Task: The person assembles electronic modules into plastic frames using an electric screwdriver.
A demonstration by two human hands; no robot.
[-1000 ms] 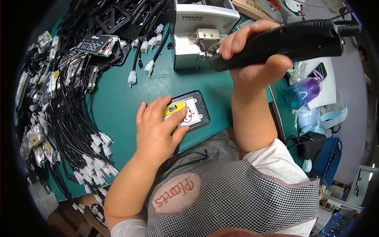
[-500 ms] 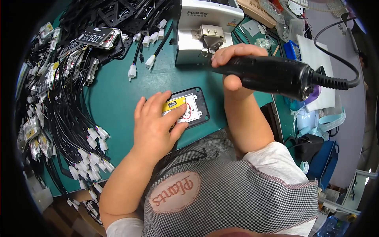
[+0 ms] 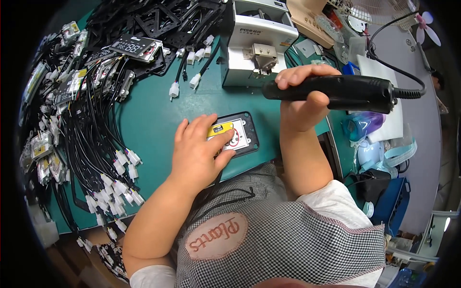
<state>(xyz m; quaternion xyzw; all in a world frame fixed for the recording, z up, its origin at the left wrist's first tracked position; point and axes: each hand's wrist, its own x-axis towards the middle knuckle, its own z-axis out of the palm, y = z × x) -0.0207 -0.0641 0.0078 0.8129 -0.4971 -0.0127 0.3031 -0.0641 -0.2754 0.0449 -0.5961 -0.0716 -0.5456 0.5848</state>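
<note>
Held up above the table in my right hand [image 3: 307, 81] is a black corded electric screwdriver [image 3: 350, 91]. My fingers wrap over its top and the thumb presses from below; its blunt front end points left, just in front of the screw feeder [image 3: 242, 57], and I cannot make out a bit. My left hand [image 3: 197, 149] lies with fingers stretched over a white panel [image 3: 244, 130] with a yellow label [image 3: 220, 129]. This panel sits in a shallow black plastic case [image 3: 254, 137] on the green mat [image 3: 149, 120]. Index finger and thumb rest on the panel, covering part of it.
Black-sheathed wires with white connectors [image 3: 113, 194] crowd the left side, among display boards [image 3: 134, 47]. Black plastic frames [image 3: 158, 19] are heaped at the back. On the right are a white sheet [image 3: 384, 91], a blue bin [image 3: 391, 201] and the screwdriver's looping cord [image 3: 408, 72].
The screwdriver has swung more level, and my right thumb has shifted toward its cord end. The whole view has slid slightly right and down. My left hand stays on the panel.
</note>
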